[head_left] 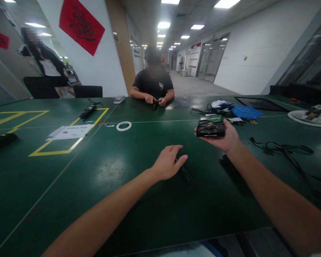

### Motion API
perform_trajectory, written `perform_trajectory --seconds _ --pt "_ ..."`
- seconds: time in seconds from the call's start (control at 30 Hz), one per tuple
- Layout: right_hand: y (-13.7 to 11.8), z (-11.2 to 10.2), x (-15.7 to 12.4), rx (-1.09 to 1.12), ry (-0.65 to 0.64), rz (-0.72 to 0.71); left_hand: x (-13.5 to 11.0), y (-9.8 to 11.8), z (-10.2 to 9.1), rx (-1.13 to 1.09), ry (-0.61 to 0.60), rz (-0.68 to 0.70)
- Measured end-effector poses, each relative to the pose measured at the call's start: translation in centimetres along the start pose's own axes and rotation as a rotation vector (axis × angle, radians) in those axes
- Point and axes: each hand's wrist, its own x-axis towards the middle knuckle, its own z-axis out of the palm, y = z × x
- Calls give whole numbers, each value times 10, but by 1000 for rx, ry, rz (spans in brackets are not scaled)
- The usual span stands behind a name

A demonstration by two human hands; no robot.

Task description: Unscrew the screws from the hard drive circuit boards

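- While I watch through the head camera, the right hand (229, 138) is grasping a black box (210, 129), raised above the green table (139, 214).
- The box rests on the upturned palm and fingers; I see the thumb along its right side and fingertips peeking out at its left edge.
- Its dark, narrow edge faces back toward me, and a green board (215, 118) shows on top at the far side.
- I see its wider side running across the view, left to right, but at this low angle I cannot tell for certain which side is longest.
- The left hand (169, 162) is released, its fingers stretched out and the thumb spread away from them.
- Below that hand lies a dark tool (186, 174), partly hidden by it; I cannot tell whether they touch.
- The tool's long axis slants: the thin end goes up and left between thumb and fingers, and the thick end points down and right, toward my side.
- Black cables (286, 148) lie right of the right forearm, and a blue tray (246, 111) sits beyond the box.
- Across the table, another person (153, 84) has both hands on a small dark object (154, 104).
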Motion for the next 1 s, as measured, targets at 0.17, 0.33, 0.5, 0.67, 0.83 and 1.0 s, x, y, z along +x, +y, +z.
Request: perform_trajectory --seconds 0.17,0.33,0.5,0.67,0.83,1.0 --pt "-35 -82 24 105 204 102 -32 -6 22 34 -198 246" --pt "-47 -137 34 24 426 181 -38 -12 30 57 -256 297" --pt "-45 -169 41 -118 574 333 -41 -19 31 96 -209 243" --pt "-47 -193 53 -178 637 440 -41 -24 35 117 -159 209" --pt "-52 -207 69 -221 641 516 -39 -22 37 112 -137 208" --pt "-56 -208 79 -282 647 582 -38 -21 39 127 -127 214"
